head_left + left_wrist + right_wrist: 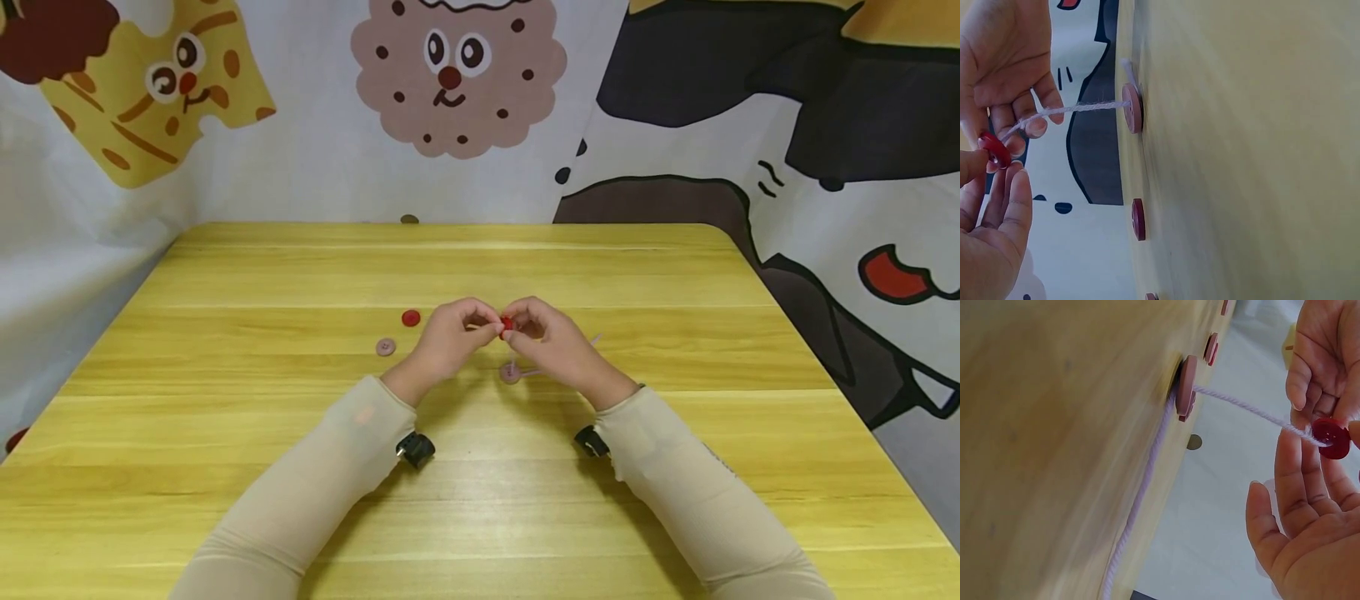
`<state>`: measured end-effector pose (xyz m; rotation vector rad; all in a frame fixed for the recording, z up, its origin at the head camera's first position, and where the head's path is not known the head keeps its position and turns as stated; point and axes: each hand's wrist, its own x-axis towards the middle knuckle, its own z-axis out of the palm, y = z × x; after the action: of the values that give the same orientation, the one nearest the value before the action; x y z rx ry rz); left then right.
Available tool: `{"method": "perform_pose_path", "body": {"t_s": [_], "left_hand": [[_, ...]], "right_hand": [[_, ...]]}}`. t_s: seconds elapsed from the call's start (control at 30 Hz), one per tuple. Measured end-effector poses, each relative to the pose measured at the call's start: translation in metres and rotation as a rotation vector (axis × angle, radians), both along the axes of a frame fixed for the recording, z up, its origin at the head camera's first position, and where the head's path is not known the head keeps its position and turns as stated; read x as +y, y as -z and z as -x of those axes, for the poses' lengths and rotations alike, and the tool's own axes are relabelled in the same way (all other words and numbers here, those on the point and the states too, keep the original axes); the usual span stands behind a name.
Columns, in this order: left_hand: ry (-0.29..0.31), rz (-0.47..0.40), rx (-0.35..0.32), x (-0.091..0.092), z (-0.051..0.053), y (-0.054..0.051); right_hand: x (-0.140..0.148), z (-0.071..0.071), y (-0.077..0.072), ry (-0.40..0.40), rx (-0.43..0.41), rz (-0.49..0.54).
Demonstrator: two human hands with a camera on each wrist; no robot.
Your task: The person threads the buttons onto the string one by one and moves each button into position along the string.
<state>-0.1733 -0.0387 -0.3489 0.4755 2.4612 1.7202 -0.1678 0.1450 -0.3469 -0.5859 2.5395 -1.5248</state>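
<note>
A red button (507, 323) is between the fingertips of both hands above the table. From the left, my left hand (452, 337) pinches it; my right hand (553, 343) has thumb and fingertips at its other side. Pale purple yarn (1247, 410) passes through the red button (1331, 438) and runs down to a dusty-pink button (510, 372) near the tabletop. In the left wrist view the yarn (1088, 107) stretches between the red button (995, 150) and the pink button (1132, 108). Past that button, a yarn tail (1147, 472) trails along the wood.
Left of my hands, another red button (411, 318) and a second dusty-pink button (386, 347) lie on the wooden table (225, 400). Behind the table hangs a white cloth (300, 167) with cartoon prints.
</note>
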Motion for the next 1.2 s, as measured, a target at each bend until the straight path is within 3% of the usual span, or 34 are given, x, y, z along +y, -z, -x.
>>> {"method": "perform_pose_path", "body": {"t_s": [0.57, 0.9, 1.2], "left_hand": [[0.005, 0.002, 0.022, 0.0014, -0.0001, -0.002], [0.012, 0.008, 0.041, 0.0019, -0.0017, -0.0034], [0.001, 0.001, 0.038, 0.0024, -0.0039, -0.0032]], "right_hand": [[0.0009, -0.0005, -0.0002, -0.001, -0.012, -0.063], [0.0004, -0.0009, -0.0001, 0.01, 0.067, -0.124], [0.0025, -0.0028, 0.0021, 0.023, 0.04, -0.09]]}}
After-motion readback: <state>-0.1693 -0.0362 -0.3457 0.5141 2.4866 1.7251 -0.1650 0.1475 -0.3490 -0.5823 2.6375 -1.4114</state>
